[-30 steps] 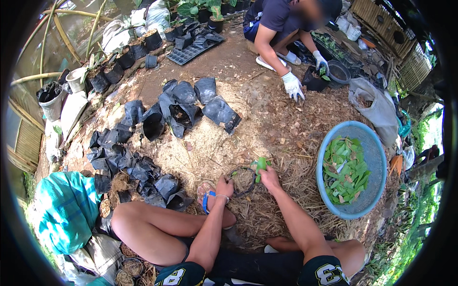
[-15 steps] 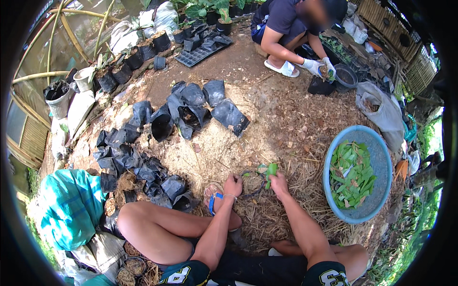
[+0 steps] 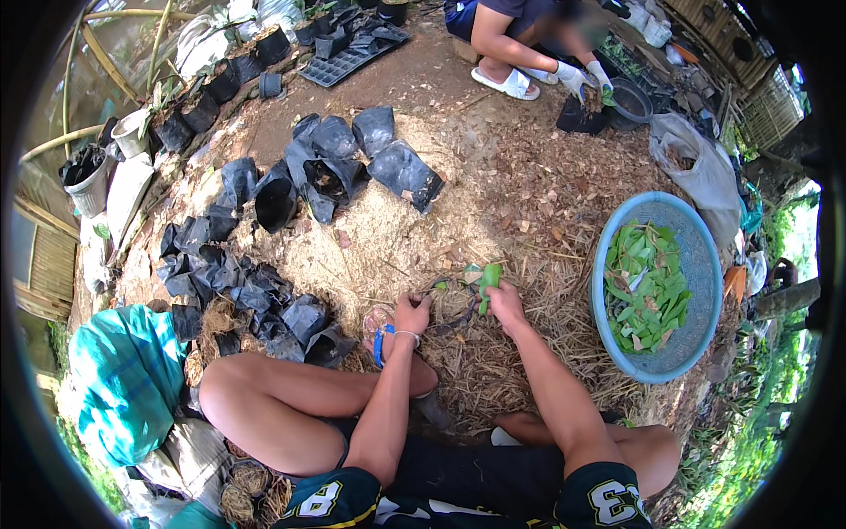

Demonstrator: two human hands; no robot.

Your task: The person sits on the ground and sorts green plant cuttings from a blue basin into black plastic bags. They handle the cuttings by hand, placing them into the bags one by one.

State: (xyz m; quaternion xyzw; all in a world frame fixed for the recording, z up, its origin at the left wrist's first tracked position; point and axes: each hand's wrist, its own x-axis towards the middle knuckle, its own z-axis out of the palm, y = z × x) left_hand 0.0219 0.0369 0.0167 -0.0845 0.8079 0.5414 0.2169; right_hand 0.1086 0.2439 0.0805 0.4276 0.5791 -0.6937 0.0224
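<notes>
My right hand (image 3: pixel 505 305) is closed around a green leaf piece (image 3: pixel 490 277), which stands up above the fist. My left hand (image 3: pixel 411 314) is closed near my sandaled foot (image 3: pixel 379 328), its fingers curled in; what they hold, if anything, is too small to make out. Between both hands a thin dark curved strand (image 3: pixel 449 324) lies over the straw, with small green bits beside it. To the right of my right hand stands a round blue basin (image 3: pixel 608 346) holding many cut green leaves (image 3: pixel 648 286).
Black plastic pots and grow bags (image 3: pixel 330 172) lie to the left and ahead. A teal sack (image 3: pixel 123 383) sits by my left knee. A co-worker (image 3: pixel 502 40) in white gloves crouches far right, handling a plant over a black pot (image 3: pixel 580 116). A white sack (image 3: pixel 705 176) stands behind the basin.
The view has tilted down a little, so everything sits higher in the picture. Both hands keep their hold and place over the straw; the co-worker's gloves stay at the pot.
</notes>
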